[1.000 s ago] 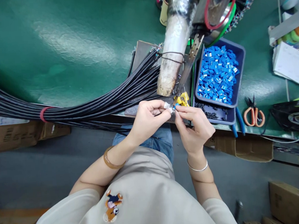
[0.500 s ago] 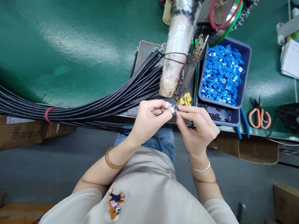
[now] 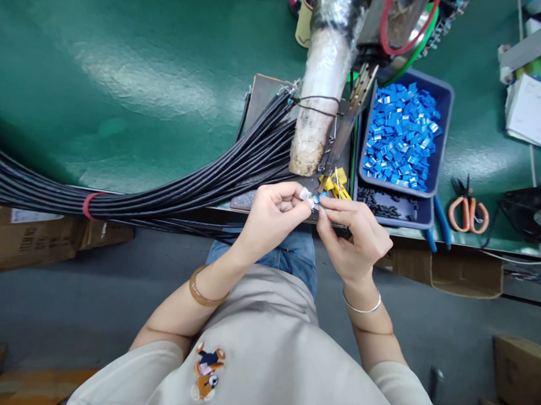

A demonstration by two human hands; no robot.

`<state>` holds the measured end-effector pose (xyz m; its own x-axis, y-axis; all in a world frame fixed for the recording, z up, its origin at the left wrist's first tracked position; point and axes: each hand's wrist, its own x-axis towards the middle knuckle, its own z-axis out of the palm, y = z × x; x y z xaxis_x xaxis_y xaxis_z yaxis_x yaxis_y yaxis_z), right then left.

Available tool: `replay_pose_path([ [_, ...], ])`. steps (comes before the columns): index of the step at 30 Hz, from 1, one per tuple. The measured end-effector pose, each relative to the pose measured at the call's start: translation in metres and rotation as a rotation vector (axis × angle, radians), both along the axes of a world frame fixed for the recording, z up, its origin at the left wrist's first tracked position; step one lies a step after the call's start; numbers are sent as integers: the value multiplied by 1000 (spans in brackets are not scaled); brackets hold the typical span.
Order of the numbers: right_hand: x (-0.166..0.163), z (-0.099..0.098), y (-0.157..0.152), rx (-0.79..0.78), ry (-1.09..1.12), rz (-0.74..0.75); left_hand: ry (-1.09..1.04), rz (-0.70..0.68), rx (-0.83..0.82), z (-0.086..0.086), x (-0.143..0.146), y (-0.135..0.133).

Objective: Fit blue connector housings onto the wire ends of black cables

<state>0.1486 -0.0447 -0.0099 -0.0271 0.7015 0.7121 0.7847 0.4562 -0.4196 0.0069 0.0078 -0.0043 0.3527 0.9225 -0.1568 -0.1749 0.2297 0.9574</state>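
Observation:
My left hand (image 3: 278, 213) is closed in a pinch, with white wrapping on its fingertips. Opposite it, my right hand (image 3: 355, 231) pinches a small blue plastic connector piece (image 3: 316, 199) at the gap between the two hands. What the left fingertips grip is too small and covered to make out. Just beyond the fingers lie yellow pieces (image 3: 337, 179), below the end of a long dark tool with a thin tip (image 3: 340, 140). A bundle of black cables (image 3: 182, 186) runs in from the left, its stripped ends on a grey board (image 3: 264, 96).
A bin (image 3: 446, 118) of blue connector pieces sits on another bin (image 3: 420, 211) with small black parts. Blue-handled pliers (image 3: 442, 222) and orange-handled cutters (image 3: 468, 212) lie to the right. A plastic-wrapped tube (image 3: 314, 96) hangs over the work spot.
My right hand has shifted slightly left and down, its fingertips a little changed. More of the blue piece shows between my hands now. The cables and bins stay put.

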Motion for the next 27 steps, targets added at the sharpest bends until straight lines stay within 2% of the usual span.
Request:
replay_pose_path([
  [4, 3, 6, -8, -10, 184, -58, 3, -26, 10, 1, -1, -1],
  [7, 6, 13, -14, 42, 390, -97, 17, -20, -1, 0, -1, -1],
  [9, 8, 15, -16, 62, 447, -106, 16, -5, -1, -1, 0, -1],
  [15, 7, 5, -11, -147, 268, -101, -4, 9, 6, -2, 1, 1],
  [19, 2, 3, -5, -166, 207, -27, -3, 10, 16, -2, 1, 1],
  [27, -1, 7, -1, -159, 248, 11, -29, 18, 13, 2, 1, 3],
])
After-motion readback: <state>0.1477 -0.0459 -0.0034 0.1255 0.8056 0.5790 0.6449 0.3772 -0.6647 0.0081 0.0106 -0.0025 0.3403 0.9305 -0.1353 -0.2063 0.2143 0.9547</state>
